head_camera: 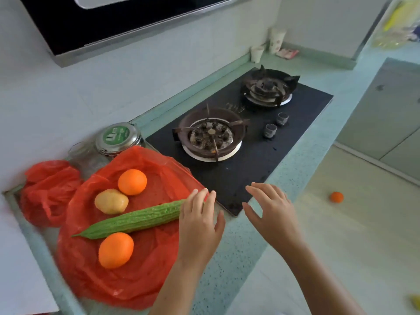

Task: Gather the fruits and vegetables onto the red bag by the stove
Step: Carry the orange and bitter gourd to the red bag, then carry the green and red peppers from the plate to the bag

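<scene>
Finds red bag (pixel 145 276) spread on counter's (pixel 238 258) left end beside stove (pixel 250 160), bearing two oranges (pixel 132 181), potato (pixel 111 201), bitter gourd (pixel 136 220). Notes left grip (pixel 200 214) spread flat over gourd's thick end; right grip (pixel 270 210) spread, holding nothing, above counter's front edge. Advises nudging gourd inward, clear of oranges. Cannot confirm contact or see gourd's end beneath fingers (pixel 200 194). Flags stray orange (pixel 336 197) on floor (pixel 341 246); cannot identify cut-off yellow object (pixel 417 302).
</scene>
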`<state>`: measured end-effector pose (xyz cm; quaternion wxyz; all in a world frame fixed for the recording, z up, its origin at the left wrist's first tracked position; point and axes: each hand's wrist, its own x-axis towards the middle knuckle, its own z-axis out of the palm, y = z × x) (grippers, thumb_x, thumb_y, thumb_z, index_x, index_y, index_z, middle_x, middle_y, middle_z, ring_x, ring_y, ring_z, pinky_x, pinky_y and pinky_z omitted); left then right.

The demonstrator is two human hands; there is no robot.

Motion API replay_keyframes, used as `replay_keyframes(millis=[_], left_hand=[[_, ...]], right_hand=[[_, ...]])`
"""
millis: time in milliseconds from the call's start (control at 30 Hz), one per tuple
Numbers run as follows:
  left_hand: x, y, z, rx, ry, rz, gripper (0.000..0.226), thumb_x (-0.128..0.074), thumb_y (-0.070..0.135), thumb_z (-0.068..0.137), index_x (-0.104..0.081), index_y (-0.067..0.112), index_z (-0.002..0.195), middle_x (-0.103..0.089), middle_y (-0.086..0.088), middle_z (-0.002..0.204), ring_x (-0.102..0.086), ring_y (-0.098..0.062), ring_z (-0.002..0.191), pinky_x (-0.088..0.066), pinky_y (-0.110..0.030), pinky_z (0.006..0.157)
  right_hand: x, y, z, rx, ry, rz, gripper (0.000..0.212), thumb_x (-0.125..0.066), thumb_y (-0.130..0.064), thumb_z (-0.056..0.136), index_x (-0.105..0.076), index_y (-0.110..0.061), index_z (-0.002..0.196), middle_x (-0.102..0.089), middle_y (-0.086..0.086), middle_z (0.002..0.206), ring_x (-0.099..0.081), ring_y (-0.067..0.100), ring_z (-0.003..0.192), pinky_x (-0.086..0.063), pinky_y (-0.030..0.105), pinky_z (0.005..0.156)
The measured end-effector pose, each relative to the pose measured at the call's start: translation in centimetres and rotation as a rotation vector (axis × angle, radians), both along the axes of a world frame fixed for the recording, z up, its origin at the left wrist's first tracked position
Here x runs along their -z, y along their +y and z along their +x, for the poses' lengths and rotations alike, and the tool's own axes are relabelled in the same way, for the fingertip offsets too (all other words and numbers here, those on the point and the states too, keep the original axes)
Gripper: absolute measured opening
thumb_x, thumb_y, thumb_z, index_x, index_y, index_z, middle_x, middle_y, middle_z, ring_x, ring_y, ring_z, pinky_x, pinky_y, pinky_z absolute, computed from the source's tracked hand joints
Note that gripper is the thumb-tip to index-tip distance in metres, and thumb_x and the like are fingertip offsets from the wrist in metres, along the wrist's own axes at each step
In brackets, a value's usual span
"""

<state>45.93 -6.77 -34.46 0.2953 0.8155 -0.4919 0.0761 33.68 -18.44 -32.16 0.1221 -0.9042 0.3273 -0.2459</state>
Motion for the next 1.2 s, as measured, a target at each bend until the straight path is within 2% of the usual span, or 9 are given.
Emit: replay_keyframes(millis=[200, 300, 433, 533, 667, 833, 1200], left_hand=[[-0.6, -5.7, -5.4, 0.128, 0.008, -0.009, 0.043, -0.044, 0.03, 0.084, -0.059, 0.004, 0.115, -0.06, -0.014, 0.117, -0.048, -0.032, 0.114, -0.045, -0.052, 0.091], [-1.2, -8.8, -9.4, 0.209, 0.006, -0.022, 0.044, -0.043, 0.03, 0.083, -0.058, 0.004, 0.115, -0.061, -0.015, 0.116, -0.044, -0.028, 0.114, -0.046, -0.054, 0.089], [-2.2, -13.1, -15.7, 0.356, -0.035, -0.018, 0.044, -0.043, 0.032, 0.083, -0.06, 0.004, 0.113, -0.063, -0.015, 0.112, -0.055, -0.033, 0.107, -0.047, -0.049, 0.088], [-3.0, -16.7, -20.9, 0.452, -0.032, -0.016, 0.045, -0.042, 0.033, 0.083, -0.061, 0.006, 0.113, -0.063, -0.014, 0.113, -0.057, -0.033, 0.106, -0.048, -0.048, 0.088], [-3.4, -21.0, -27.8, 0.575, -0.037, -0.014, 0.045, -0.043, 0.034, 0.082, -0.061, 0.006, 0.113, -0.064, -0.014, 0.112, -0.058, -0.034, 0.106, -0.046, -0.048, 0.088], [-3.6, -25.2, -35.5, 0.719, -0.03, -0.027, 0.045, -0.045, 0.032, 0.08, -0.062, 0.007, 0.112, -0.064, -0.012, 0.111, -0.058, -0.032, 0.105, -0.047, -0.045, 0.087], [-2.7, -32.8, -45.2, 0.941, 0.021, -0.012, 0.043, -0.044, 0.033, 0.081, -0.061, 0.007, 0.111, -0.063, -0.012, 0.112, -0.056, -0.034, 0.108, -0.046, -0.047, 0.089]], right_hand=[[-0.4, -3.3, -7.2, 0.158, -0.039, -0.009, 0.033, -0.058, -0.031, 0.078, -0.066, -0.011, 0.103, -0.068, 0.005, 0.101, -0.061, 0.03, 0.092, -0.05, 0.041, 0.079], [-0.8, -5.0, -11.4, 0.214, -0.05, -0.014, 0.036, -0.05, -0.036, 0.081, -0.065, -0.011, 0.102, -0.067, 0.006, 0.1, -0.061, 0.03, 0.091, -0.051, 0.041, 0.078], [-1.5, -7.5, -18.1, 0.325, -0.08, -0.035, 0.036, -0.05, -0.036, 0.08, -0.065, -0.011, 0.101, -0.067, 0.006, 0.099, -0.061, 0.03, 0.089, -0.051, 0.041, 0.081], [-1.9, -9.5, -23.7, 0.43, -0.081, -0.061, 0.033, -0.055, -0.033, 0.078, -0.066, -0.01, 0.1, -0.067, 0.007, 0.098, -0.061, 0.031, 0.089, -0.05, 0.041, 0.081], [-2.0, -11.5, -31.0, 0.547, -0.101, -0.071, 0.037, -0.05, -0.036, 0.08, -0.066, -0.01, 0.101, -0.067, 0.007, 0.099, -0.061, 0.031, 0.09, -0.05, 0.042, 0.082], [-2.2, -13.3, -39.3, 0.72, -0.134, -0.111, 0.031, -0.062, -0.026, 0.074, -0.067, -0.008, 0.099, -0.068, 0.008, 0.096, -0.061, 0.033, 0.088, -0.051, 0.044, 0.08], [-1.8, -17.1, -50.4, 1.01, -0.137, -0.12, 0.041, -0.047, -0.037, 0.078, -0.067, -0.007, 0.098, -0.068, 0.01, 0.097, -0.062, 0.031, 0.092, -0.05, 0.041, 0.079]])
